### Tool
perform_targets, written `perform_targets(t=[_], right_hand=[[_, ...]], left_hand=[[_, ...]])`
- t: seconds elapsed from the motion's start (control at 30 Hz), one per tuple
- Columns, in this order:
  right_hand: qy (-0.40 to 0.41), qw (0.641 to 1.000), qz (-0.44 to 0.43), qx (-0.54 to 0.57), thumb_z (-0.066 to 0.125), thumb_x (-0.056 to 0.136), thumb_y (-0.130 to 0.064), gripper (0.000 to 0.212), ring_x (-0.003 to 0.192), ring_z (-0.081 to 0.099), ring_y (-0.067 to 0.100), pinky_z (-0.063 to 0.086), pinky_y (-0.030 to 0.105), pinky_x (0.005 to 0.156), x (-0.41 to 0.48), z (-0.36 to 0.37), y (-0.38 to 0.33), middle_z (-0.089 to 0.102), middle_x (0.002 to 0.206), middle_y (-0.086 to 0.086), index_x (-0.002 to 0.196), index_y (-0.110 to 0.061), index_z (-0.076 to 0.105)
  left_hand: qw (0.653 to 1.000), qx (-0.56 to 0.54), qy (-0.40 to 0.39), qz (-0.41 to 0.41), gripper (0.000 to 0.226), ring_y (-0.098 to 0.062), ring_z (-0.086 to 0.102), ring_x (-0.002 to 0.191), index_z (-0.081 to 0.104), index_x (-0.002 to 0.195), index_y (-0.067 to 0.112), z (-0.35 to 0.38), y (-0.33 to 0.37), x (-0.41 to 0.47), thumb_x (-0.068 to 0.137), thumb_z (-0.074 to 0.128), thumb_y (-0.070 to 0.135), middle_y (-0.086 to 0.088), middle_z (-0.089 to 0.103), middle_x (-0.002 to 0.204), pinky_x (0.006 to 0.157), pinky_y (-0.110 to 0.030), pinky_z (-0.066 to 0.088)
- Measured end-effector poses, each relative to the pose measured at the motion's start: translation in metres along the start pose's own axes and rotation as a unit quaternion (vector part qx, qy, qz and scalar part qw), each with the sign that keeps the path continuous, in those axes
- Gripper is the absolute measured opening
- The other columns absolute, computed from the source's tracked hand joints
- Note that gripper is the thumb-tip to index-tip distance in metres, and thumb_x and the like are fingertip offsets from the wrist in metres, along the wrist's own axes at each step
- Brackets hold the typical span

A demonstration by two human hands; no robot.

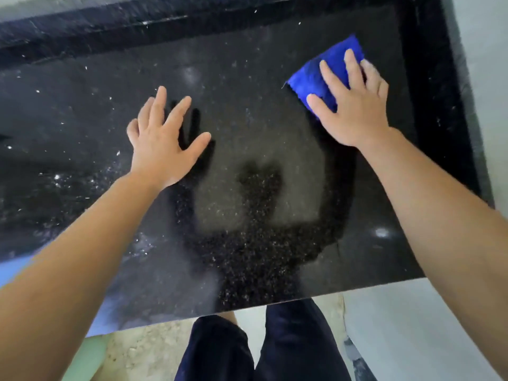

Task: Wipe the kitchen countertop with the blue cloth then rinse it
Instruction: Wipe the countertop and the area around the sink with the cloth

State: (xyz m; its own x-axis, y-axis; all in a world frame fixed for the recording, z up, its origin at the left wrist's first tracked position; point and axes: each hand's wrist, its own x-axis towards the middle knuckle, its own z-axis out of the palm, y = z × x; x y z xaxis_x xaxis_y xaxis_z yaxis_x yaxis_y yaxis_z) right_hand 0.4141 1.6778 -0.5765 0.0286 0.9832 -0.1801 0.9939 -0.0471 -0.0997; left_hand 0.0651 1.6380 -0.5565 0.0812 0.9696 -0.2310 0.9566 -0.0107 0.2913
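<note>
At the far right corner of the black speckled stone tabletop, one folded blue microfibre cloth lies under the right hand, fingers flat and spread, pressing it down. Its long axis slants toward that corner. The left hand hovers open, empty, well apart toward the middle.

Both bare forearms reach forward, the left arm from the lower left and the right arm from the lower right. The left hand is spread palm down, fingers straight and apart, holding nothing. The right hand lies flat, its straight, splayed fingers pressing on the blue cloth.
</note>
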Motion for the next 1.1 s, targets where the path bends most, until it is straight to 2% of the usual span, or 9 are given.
perform_targets(t=[0.23,0.4,0.5,0.57,0.63,0.73,0.9,0.97,1.1], right_hand=[[0.071,0.988,0.14,0.009,0.022,0.093,-0.067,0.073,0.147,0.017,0.043,0.011,0.055,0.119,0.096,-0.005,-0.043,0.015,0.165,0.016,0.157,-0.032,0.022],[0.037,0.997,-0.071,-0.006,0.031,0.093,-0.065,0.071,0.142,0.027,0.043,0.019,0.054,0.113,0.077,0.006,-0.126,0.024,0.162,0.016,0.155,-0.031,0.031],[0.058,0.982,-0.181,-0.013,0.04,0.09,-0.066,0.068,0.131,0.043,0.041,0.031,0.05,0.103,0.06,0.009,-0.11,0.04,0.154,0.015,0.147,-0.03,0.047],[0.099,0.977,-0.19,-0.014,0.046,0.088,-0.068,0.065,0.12,0.051,0.04,0.038,0.045,0.092,0.057,0.007,-0.069,0.049,0.147,0.012,0.14,-0.03,0.055],[0.132,0.985,-0.108,-0.03,0.043,0.089,-0.071,0.066,0.114,0.052,0.041,0.038,0.044,0.087,0.058,0.003,-0.02,0.051,0.143,0.012,0.139,-0.03,0.056],[0.141,0.987,0.064,-0.044,0.033,0.089,-0.077,0.074,0.119,0.047,0.043,0.035,0.045,0.095,0.08,-0.013,0.026,0.046,0.146,0.016,0.146,-0.032,0.048],[0.088,0.968,0.234,0.007,0.029,0.091,-0.069,0.079,0.133,0.033,0.045,0.027,0.052,0.105,0.134,-0.018,-0.023,0.031,0.153,0.022,0.155,-0.022,0.031],[0.075,0.979,0.19,0.006,0.03,0.091,-0.066,0.078,0.132,0.035,0.044,0.028,0.052,0.104,0.13,-0.015,-0.053,0.035,0.15,0.022,0.154,-0.019,0.033],[0.097,0.993,-0.06,-0.009,0.041,0.088,-0.067,0.07,0.118,0.048,0.041,0.034,0.046,0.093,0.093,-0.005,-0.055,0.05,0.14,0.016,0.143,-0.025,0.051]], left_hand=[[0.997,0.014,-0.057,-0.045,0.072,-0.022,-0.006,0.153,0.022,0.153,0.044,0.02,0.012,0.01,0.09,0.042,0.072,0.005,-0.005,0.167,0.12,-0.053,-0.004],[0.995,0.013,-0.073,-0.067,0.074,-0.018,-0.008,0.153,0.021,0.153,0.047,0.015,0.015,0.01,0.087,0.04,0.075,0.009,-0.006,0.167,0.121,-0.05,-0.005],[0.993,0.006,-0.083,-0.078,0.076,-0.016,-0.009,0.152,0.02,0.152,0.048,0.011,0.016,0.01,0.085,0.04,0.077,0.011,-0.008,0.166,0.122,-0.049,-0.005],[0.992,0.009,-0.094,-0.082,0.076,-0.015,-0.01,0.152,0.019,0.152,0.049,0.009,0.016,0.011,0.084,0.038,0.078,0.012,-0.009,0.166,0.122,-0.049,-0.005],[0.991,0.016,-0.104,-0.082,0.075,-0.014,-0.013,0.152,0.017,0.152,0.049,0.009,0.016,0.012,0.085,0.037,0.077,0.013,-0.012,0.165,0.122,-0.049,-0.006],[0.991,0.013,-0.105,-0.083,0.074,-0.013,-0.014,0.151,0.018,0.152,0.049,0.008,0.018,0.014,0.086,0.039,0.076,0.014,-0.013,0.165,0.121,-0.048,-0.007],[0.99,0.013,-0.113,-0.088,0.074,-0.012,-0.016,0.151,0.017,0.153,0.048,0.007,0.017,0.014,0.087,0.039,0.075,0.014,-0.016,0.164,0.121,-0.048,-0.008],[0.989,0.021,-0.117,-0.087,0.074,-0.012,-0.017,0.151,0.015,0.153,0.049,0.008,0.017,0.013,0.088,0.038,0.075,0.014,-0.017,0.164,0.121,-0.048,-0.008],[0.99,0.027,-0.109,-0.086,0.074,-0.012,-0.016,0.151,0.014,0.154,0.048,0.007,0.017,0.012,0.088,0.037,0.075,0.013,-0.016,0.165,0.121,-0.048,-0.007]])
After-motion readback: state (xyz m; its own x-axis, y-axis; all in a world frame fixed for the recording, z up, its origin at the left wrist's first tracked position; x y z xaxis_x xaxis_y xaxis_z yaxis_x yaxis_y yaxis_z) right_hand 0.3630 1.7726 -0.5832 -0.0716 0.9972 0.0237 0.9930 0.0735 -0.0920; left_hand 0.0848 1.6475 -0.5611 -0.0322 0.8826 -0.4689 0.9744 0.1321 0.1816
